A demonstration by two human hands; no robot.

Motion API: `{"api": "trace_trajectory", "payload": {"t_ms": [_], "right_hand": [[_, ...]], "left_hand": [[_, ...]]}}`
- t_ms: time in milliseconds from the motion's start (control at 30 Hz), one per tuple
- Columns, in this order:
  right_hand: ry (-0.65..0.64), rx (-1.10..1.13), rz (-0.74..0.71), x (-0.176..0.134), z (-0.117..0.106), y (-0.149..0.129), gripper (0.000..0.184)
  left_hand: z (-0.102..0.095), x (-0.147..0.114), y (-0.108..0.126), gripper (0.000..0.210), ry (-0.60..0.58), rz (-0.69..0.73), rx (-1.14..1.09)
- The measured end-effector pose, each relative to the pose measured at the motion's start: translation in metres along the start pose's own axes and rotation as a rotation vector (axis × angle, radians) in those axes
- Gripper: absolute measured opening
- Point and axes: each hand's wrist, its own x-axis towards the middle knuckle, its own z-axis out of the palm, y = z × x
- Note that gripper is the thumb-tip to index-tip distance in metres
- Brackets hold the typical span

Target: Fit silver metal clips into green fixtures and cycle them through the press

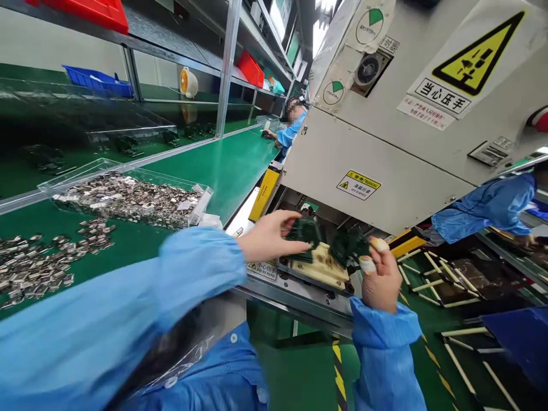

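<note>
In the head view, my left hand (272,235) reaches into the opening under the press. Its thumb and fingers close on a dark, glossy plastic part (305,235). My right hand (383,279), with whitish covers on its thumb and a finger, pinches a second dark plastic part (350,246) by its edge. Both parts are above a cream-coloured fixture block (319,267), tilted and slightly blurred. Whether either part touches the block I cannot tell. The press (377,142), a pale grey machine with warning labels, stands right over my hands.
Left, a clear tray (201,208) holds many small metal pieces, with loose metal pieces (38,262) nearby on the green bench. Yellow guards (265,191) flank the press opening. Co-workers in blue sleeves (291,134) sit beyond and at right. A metal post (229,68) supports shelves.
</note>
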Motion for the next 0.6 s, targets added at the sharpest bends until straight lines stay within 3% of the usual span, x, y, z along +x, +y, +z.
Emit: {"api": "trace_trajectory", "payload": {"t_ms": [100,167,233,333,400,467,533,600], "right_hand": [[-0.304,-0.043,0.028,0.008,0.011,0.002,0.062],[-0.406,-0.047,0.016,0.010,0.018,0.004,0.059],[-0.413,-0.025,0.008,0.007,0.024,0.005,0.059],[-0.377,-0.055,-0.020,-0.004,0.027,0.003,0.061],[-0.281,-0.189,-0.044,-0.017,0.018,0.004,0.063],[-0.075,-0.330,-0.021,-0.035,0.000,0.009,0.063],[0.172,-0.409,0.062,-0.056,-0.023,0.022,0.062],[0.322,-0.451,0.171,-0.078,-0.047,0.040,0.060]], "left_hand": [[-0.056,-0.046,0.003,0.050,-0.055,-0.115,0.029],[-0.081,-0.076,-0.001,0.048,-0.096,-0.241,0.083],[-0.093,-0.102,-0.010,0.048,-0.116,-0.331,0.125],[-0.091,-0.123,-0.029,0.051,-0.156,-0.387,0.118],[-0.084,-0.125,-0.040,0.054,-0.199,-0.408,0.101],[-0.077,-0.121,-0.047,0.059,-0.246,-0.421,0.115],[-0.073,-0.115,-0.052,0.063,-0.279,-0.421,0.144],[-0.071,-0.108,-0.056,0.064,-0.287,-0.410,0.151]]}}
